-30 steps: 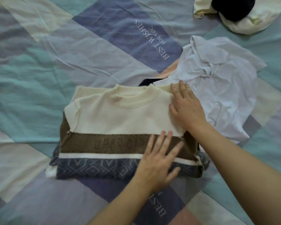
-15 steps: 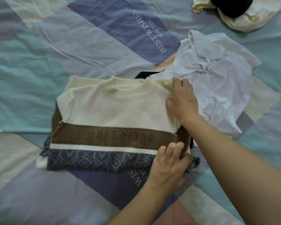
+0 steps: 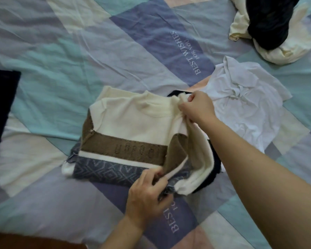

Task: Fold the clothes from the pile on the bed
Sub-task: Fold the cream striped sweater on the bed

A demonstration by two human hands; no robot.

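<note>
A cream, brown and grey-blue patterned sweater [image 3: 131,128] lies partly folded in the middle of the bed. My right hand [image 3: 197,106] grips its upper right edge near the collar. My left hand [image 3: 147,193] pinches the lower right hem. Between the two hands the sweater's right side is lifted off the bed and turned over to the left, showing its cream inside. A dark garment [image 3: 214,169] peeks out from under the raised edge. A crumpled white shirt [image 3: 244,108] lies just right of the sweater.
The patchwork bedsheet [image 3: 61,60] in teal, lilac and cream is spread all around. A cream garment [image 3: 284,49] with a black garment [image 3: 269,20] on it sits at the top right. A dark navy cloth [image 3: 0,112] lies at the left edge.
Both hands went from pressing flat on the sweater to gripping its right edge, and they have lifted that side up and over toward the left.
</note>
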